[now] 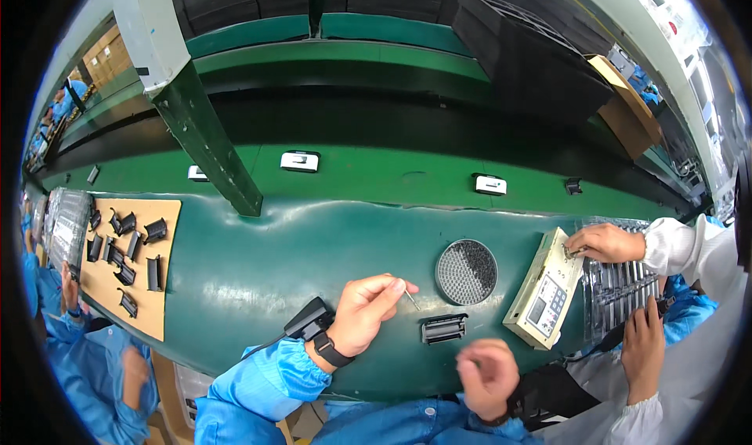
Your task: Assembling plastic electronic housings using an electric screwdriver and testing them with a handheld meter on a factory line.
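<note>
My left hand is closed in a pinch around a slim metal piece, whose thin end points down to the right; its exact kind is too small to make out. Just right of that tip lies a black plastic housing, flat on the green bench. Behind the housing sits a round dish filled with many small dark pieces. My right hand hovers near the bench's front edge, right of and nearer than the housing. Motion smears its fingers, and I cannot tell whether it holds anything.
A cream instrument with a display stands at right, touched by a co-worker's hand. Clear trays lie beyond it. Several black housings rest on a tan board at left. A green post rises behind the bench.
</note>
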{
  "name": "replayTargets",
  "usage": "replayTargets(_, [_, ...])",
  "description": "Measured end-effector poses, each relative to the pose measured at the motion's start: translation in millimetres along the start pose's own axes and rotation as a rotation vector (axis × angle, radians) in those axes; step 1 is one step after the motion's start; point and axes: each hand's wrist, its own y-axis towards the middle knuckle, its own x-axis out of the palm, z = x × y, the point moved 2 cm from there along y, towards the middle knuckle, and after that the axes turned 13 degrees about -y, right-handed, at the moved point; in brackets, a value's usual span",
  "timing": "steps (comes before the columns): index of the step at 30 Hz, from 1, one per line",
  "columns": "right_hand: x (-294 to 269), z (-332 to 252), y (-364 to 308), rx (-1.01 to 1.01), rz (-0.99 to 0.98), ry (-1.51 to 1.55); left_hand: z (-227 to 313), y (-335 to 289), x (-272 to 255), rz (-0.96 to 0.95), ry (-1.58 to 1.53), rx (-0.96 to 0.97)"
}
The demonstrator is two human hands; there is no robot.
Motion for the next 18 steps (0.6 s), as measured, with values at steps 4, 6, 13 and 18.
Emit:
replayTargets(4, [79.0,-32.9,71.3,-0.182,-0.207,-0.298,5.8,-5.1,-12.8,0.078,-0.187,-0.128])
replayTargets(6, [102.9,-34.3,84.1,-0.294,-0.185,-0.346,13.4,-6.4,-19.3,0.117,-0.24,-0.141])
replayTargets(13, [126.1,4.0,74.1,-0.048,-0.021,0.101,26.5,1.0,-46.0,-0.089,-0.258,-0.247])
replayTargets(18, [116.0,13.9,80.8,0.153,-0.058,0.318,23.5,13.7,-46.3,-0.106,-0.31,-0.217])
